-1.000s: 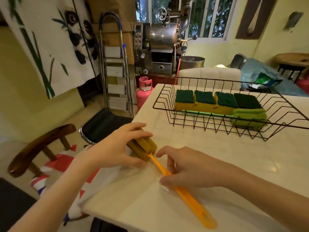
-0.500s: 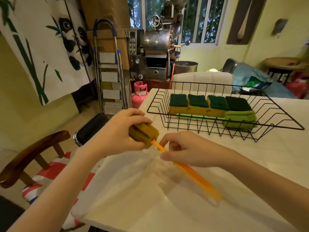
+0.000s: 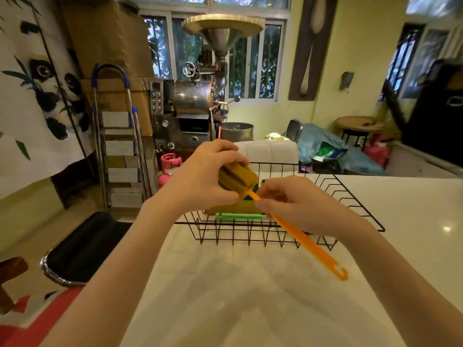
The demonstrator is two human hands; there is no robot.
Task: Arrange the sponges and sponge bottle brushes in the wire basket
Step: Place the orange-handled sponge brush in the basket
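I hold an orange sponge bottle brush (image 3: 303, 240) in the air over the front of the black wire basket (image 3: 350, 196). My left hand (image 3: 200, 179) grips its ochre sponge head (image 3: 238, 177). My right hand (image 3: 298, 204) pinches the thin orange handle just below the head, and the hooked end hangs toward me over the white table (image 3: 250, 296). Inside the basket, a green brush handle (image 3: 240, 216) and a bit of a yellow sponge with a dark green top (image 3: 240, 209) show; my hands hide the other sponges.
A black-cushioned chair (image 3: 85, 246) stands at the table's left edge, with a wooden chair (image 3: 10, 271) beyond it. Behind the table are a white chair back (image 3: 268, 151), a pink gas cylinder (image 3: 167, 169), a stepladder (image 3: 117, 146) and a metal roasting machine (image 3: 195, 108).
Both hands lifted the orange brush off the table and carried it forward to the basket's front. The view tilted upward, so the basket now sits lower and nearer my hands.
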